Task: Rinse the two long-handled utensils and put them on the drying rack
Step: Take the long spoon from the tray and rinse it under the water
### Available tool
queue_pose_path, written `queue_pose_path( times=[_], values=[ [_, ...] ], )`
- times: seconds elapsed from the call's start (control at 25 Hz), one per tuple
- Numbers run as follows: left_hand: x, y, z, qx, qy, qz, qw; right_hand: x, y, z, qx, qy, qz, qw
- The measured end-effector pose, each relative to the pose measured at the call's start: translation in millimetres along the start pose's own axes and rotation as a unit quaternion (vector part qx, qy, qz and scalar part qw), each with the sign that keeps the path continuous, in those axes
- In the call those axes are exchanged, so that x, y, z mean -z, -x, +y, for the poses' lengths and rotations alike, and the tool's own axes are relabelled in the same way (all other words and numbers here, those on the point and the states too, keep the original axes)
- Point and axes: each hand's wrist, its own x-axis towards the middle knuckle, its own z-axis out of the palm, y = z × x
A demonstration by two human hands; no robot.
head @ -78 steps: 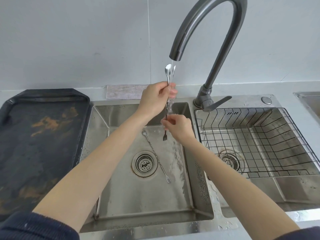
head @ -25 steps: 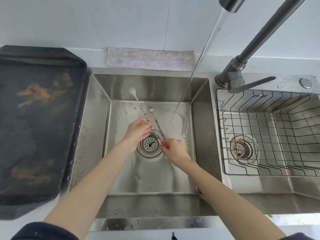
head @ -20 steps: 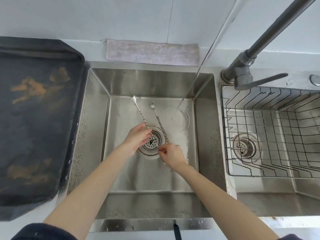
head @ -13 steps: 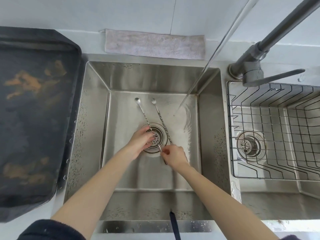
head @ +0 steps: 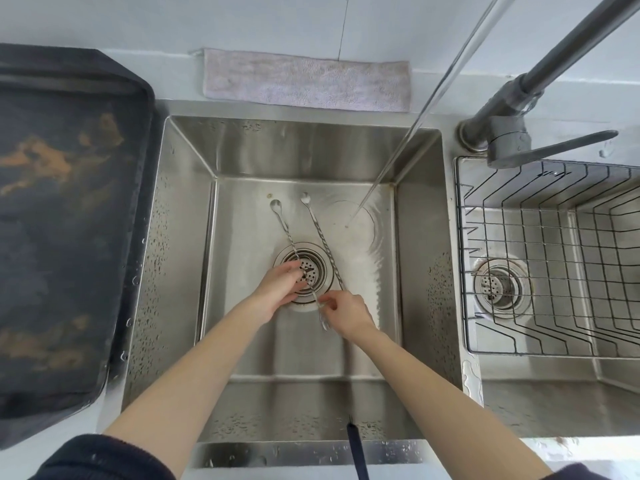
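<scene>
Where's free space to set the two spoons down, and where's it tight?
Free: the wire rack in the right basin holds nothing; the left sink's floor nearest the person is bare. The dark tray looks bare too. Crowded: around the drain, where both spoons lie under the left hand and right hand, with the water stream landing behind.

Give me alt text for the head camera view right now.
Two hands, left and right, reach for two long twisted-handle spoons lying across the drain in a steel sink while tap water runs. An empty wire rack sits in the right basin.
</scene>
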Motion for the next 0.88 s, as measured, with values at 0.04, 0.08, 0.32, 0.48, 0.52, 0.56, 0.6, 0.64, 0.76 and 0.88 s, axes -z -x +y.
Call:
queue_pose_path(
  times=[0.04, 0.08, 0.32, 0.48, 0.52, 0.56, 0.6, 0.64, 0.76, 0.88],
  values=[
    [0.2, 0.7, -0.7, -0.002, -0.007, 0.0, 1.0, 0.0, -0.1, 0.3, 0.001, -0.002, 0.001, 1.0],
    [0.4, 1.1, -1.4, -0.007, -0.014, 0.001, 1.0, 0.4, 0.3, 0.4, 0.002, -0.002, 0.001, 1.0],
    [3.5, 8.3, -3.8, -0.085, -0.215, 0.035, 0.972, 5.8, 7.7, -1.7, 0.004, 0.012, 0.008, 1.0],
    [4.0, 22.6, -3.9, -0.14, -0.384, 0.029, 0.912, 16.1, 21.0, -4.6, 0.026, 0.045, 0.015, 0.999],
    [4.4, 25.7, -3.6, -0.148, -0.413, 0.031, 0.898, 19.6, 26.0, -5.3, 0.033, 0.055, 0.016, 0.998],
    [4.9, 29.0, -3.2, -0.155, -0.44, 0.035, 0.884, 23.0, 31.0, -5.4, 0.041, 0.064, 0.018, 0.997],
    [5.1, 33.5, -2.2, -0.16, -0.469, 0.039, 0.868, 26.7, 36.1, -5.4, 0.048, 0.073, 0.022, 0.996],
    [5.2, 38.5, -1.3, -0.163, -0.497, 0.044, 0.851, 30.3, 41.6, -5.0, 0.056, 0.081, 0.028, 0.995],
    [2.6, 57.5, 3.2, -0.183, -0.574, 0.064, 0.795, 41.9, 60.2, -1.8, 0.077, 0.097, 0.053, 0.991],
    [-0.2, 75.7, 8.5, -0.219, -0.608, 0.085, 0.758, 53.3, 79.7, 2.6, 0.098, 0.112, 0.081, 0.986]
  ],
)
